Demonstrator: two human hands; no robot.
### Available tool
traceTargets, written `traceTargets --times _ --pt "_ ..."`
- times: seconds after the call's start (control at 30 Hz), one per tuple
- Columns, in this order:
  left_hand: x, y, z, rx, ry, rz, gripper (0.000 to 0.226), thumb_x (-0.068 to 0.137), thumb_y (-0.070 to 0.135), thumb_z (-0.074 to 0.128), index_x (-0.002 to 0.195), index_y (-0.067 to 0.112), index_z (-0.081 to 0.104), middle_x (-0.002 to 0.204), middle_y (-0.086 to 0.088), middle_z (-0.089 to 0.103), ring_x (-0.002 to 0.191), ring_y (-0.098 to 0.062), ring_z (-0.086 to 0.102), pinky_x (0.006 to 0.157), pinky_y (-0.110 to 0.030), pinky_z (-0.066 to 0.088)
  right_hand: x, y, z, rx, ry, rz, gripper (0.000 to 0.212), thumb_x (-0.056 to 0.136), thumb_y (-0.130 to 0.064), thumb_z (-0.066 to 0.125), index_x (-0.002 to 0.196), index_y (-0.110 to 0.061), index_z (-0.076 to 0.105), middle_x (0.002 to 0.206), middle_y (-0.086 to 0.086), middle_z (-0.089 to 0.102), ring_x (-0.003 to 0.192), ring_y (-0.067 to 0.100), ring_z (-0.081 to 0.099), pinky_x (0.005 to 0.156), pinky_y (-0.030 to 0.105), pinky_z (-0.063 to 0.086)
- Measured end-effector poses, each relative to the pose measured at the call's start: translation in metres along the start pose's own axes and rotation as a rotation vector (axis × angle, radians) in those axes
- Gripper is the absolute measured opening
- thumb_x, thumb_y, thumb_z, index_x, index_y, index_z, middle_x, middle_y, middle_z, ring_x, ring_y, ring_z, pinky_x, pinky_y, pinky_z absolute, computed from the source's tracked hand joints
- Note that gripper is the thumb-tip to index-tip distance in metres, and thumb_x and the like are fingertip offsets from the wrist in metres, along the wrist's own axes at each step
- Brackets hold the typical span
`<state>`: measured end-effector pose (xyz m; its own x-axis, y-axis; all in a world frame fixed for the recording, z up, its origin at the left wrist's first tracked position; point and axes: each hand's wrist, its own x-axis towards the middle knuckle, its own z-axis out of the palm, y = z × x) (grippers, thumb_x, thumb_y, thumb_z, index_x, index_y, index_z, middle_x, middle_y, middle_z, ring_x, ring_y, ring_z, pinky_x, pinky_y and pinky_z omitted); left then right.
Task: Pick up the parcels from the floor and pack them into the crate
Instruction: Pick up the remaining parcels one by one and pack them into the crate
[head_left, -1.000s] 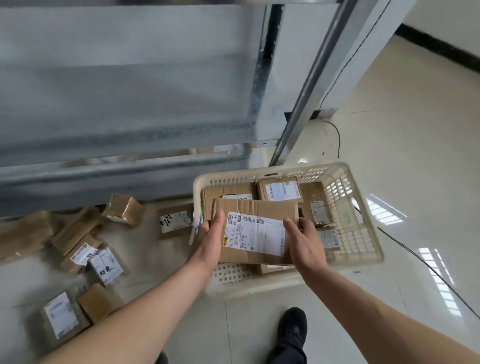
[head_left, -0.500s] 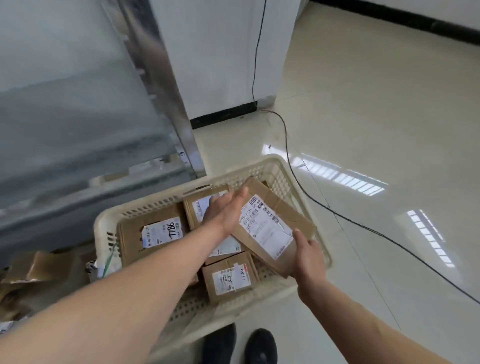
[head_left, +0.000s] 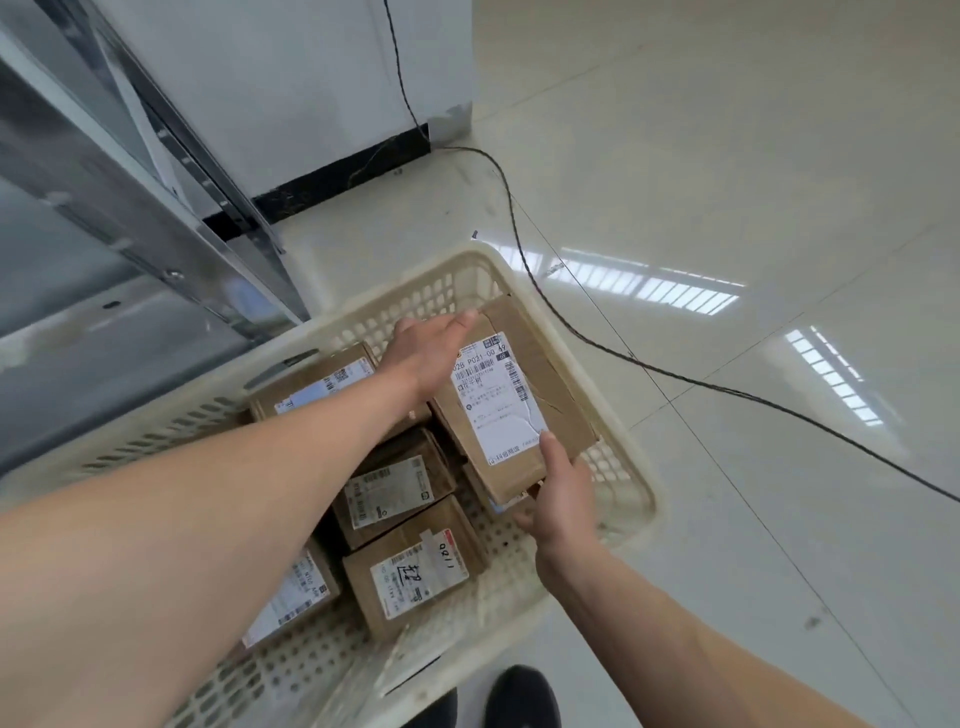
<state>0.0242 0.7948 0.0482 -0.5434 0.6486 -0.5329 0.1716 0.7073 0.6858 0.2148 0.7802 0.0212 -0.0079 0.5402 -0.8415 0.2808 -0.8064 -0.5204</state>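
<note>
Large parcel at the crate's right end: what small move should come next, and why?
Probably ease its near end down and release: the large parcel already sits inside the crate, with the right hand pinching its near edge and the left hand flat on its far end.

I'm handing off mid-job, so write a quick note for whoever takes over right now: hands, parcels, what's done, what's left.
Left hand: fingers straight, pressing flat on the far end of the big parcel.
Right hand: grips that parcel's near end, thumb on top.
The big parcel is inside the crate, right side, above other parcels, not yet released.
Done: at least four smaller parcels lie in the crate.
Left: settle and release this one, then check the floor; no floor parcels are in view.
</note>
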Motion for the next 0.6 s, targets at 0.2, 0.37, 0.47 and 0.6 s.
traceTargets --times 0.2,0.37,0.47,0.6 --pt "0.044 -0.017 0.005 0.046 0.017 -0.007 0.061 0.1 0.061 0.032 0.147 0.026 0.046 0.162 -0.01 0.025 0.152 -0.024 0.01 0.12 -0.04 0.014 0.042 0.001 0.023 0.04 -0.099 0.006 0.11 0.058 -0.079 0.058 0.154 -0.029 0.037 0.156 -0.007 0.045 0.142 0.025 0.044 0.109 0.056 0.044" --pt "0.058 -0.036 0.013 0.019 0.139 0.057 0.064 0.101 0.052 0.042 0.153 0.015 0.036 0.158 -0.008 0.023 0.145 -0.024 0.026 0.109 -0.026 0.019 0.07 0.001 0.035 0.065 -0.204 0.025 0.115 0.055 -0.076 0.062 0.157 -0.032 0.034 0.159 -0.008 0.04 0.14 0.023 0.046 0.076 0.039 0.054" --pt "0.046 -0.053 0.026 0.071 0.249 0.073 0.059 0.101 0.045 0.047 0.149 0.01 0.04 0.162 -0.008 0.017 0.148 -0.021 0.02 0.113 -0.028 0.019 0.07 -0.001 0.037 0.063 -0.244 0.043 0.104 0.073 -0.068 0.065 0.162 -0.032 0.023 0.164 -0.006 0.033 0.142 0.023 0.044 0.09 0.048 0.052" --pt "0.041 -0.069 0.038 0.06 0.158 -0.009 0.057 0.102 0.044 0.044 0.147 0.008 0.044 0.166 -0.008 0.009 0.152 -0.021 0.013 0.118 -0.03 0.013 0.076 0.0 0.039 0.046 -0.261 0.04 0.079 0.099 -0.046 0.056 0.163 -0.027 0.015 0.164 0.0 0.032 0.141 0.024 0.046 0.103 0.051 0.049"
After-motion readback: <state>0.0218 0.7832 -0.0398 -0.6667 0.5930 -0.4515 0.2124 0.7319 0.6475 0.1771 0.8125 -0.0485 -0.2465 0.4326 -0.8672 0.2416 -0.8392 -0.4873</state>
